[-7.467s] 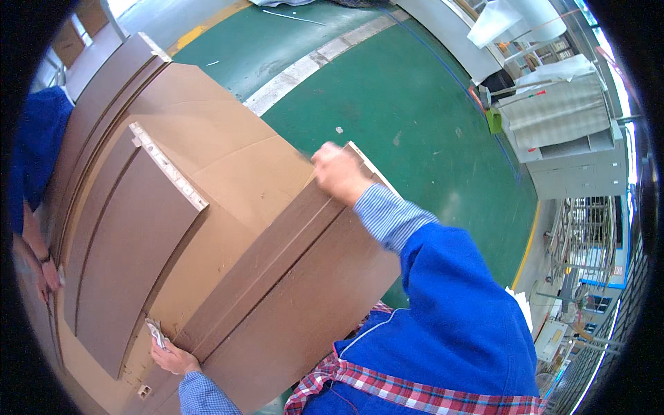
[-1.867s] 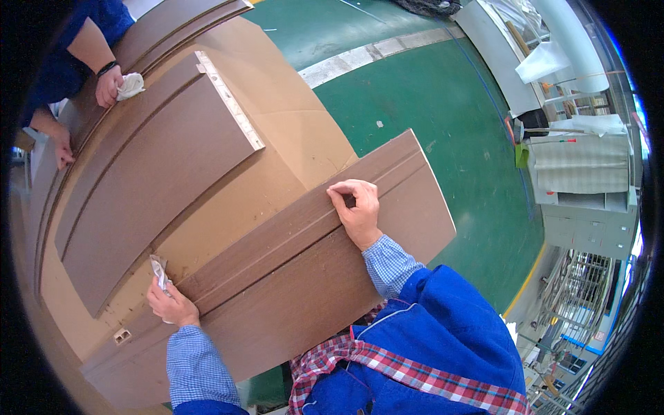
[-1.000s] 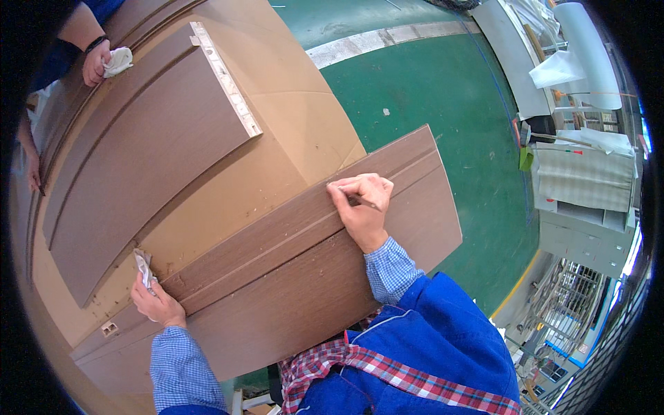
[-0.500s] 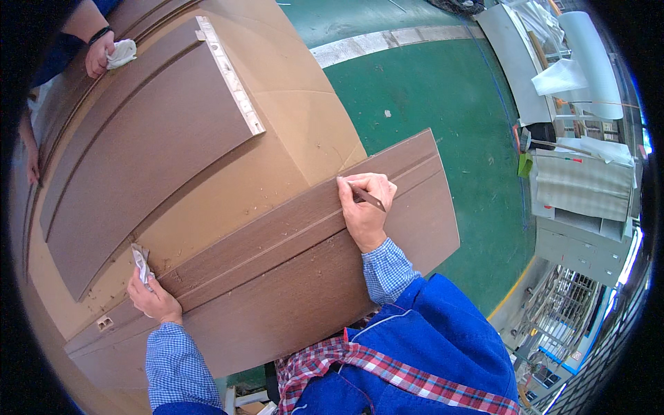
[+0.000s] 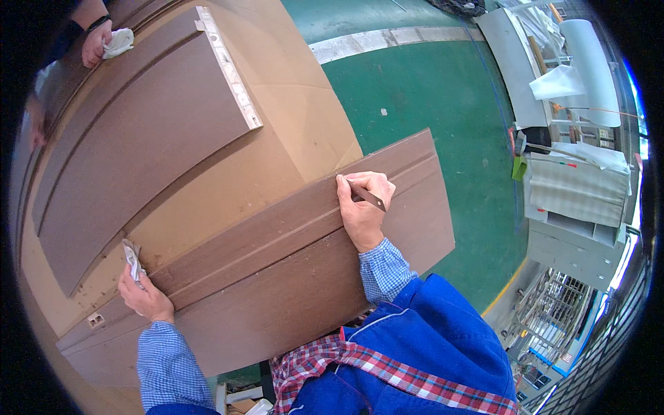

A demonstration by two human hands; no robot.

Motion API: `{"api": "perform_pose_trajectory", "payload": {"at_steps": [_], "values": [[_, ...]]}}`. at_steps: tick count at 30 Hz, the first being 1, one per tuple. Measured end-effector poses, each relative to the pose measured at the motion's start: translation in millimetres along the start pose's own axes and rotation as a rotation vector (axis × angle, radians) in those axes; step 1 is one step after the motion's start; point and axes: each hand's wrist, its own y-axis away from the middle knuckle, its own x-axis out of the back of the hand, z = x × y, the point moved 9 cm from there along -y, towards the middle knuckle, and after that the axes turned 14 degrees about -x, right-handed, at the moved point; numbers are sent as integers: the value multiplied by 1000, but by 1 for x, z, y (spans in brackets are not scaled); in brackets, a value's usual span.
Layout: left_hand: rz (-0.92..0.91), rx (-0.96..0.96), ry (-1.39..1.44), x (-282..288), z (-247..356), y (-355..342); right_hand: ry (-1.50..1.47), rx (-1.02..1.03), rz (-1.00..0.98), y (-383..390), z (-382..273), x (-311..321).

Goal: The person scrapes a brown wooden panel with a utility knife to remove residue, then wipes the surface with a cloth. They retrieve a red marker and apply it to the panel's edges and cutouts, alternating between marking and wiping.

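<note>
A long brown panel (image 5: 290, 277) with a grooved band lies slantwise in front of me, across the edge of the cardboard-covered surface. My right hand (image 5: 365, 207) rests at its far edge, fingers closed on a thin dark brown strip (image 5: 366, 196) with a small hole near one end. Further left, my left hand (image 5: 146, 296) lies over the same edge and grips a crumpled white cloth (image 5: 131, 256). Small brown shavings are scattered around that cloth. Near the panel's left end is a small pale notch (image 5: 95, 319).
A second brown panel (image 5: 145, 131) with a pale end strip lies on the tan cardboard (image 5: 294, 104). At the upper left, a co-worker's hand (image 5: 97, 45) holds a white cloth (image 5: 119, 43). To the right are green floor (image 5: 422, 90), a grey cabinet (image 5: 570, 252) and a white foam roll (image 5: 590, 72).
The whole view has shifted slightly. My two hands keep nearly the same places on the panel. The co-worker's lower hand at the left has moved up in the picture.
</note>
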Motion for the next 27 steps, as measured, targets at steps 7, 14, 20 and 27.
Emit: {"api": "perform_pose_trajectory", "payload": {"at_steps": [7, 14, 20, 27], "values": [[-29, 30, 52, -3, -6, 0, -17, 55, -73, 1, -5, -6], [-42, 56, 46, -3, -2, 1, 1, 120, -96, 1, -13, -2], [16, 48, 77, 4, -3, 6, -212, -112, 75, 1, 17, 5], [55, 486, 237, -11, 66, -7, -484, -150, -42, -6, 21, 14]]}}
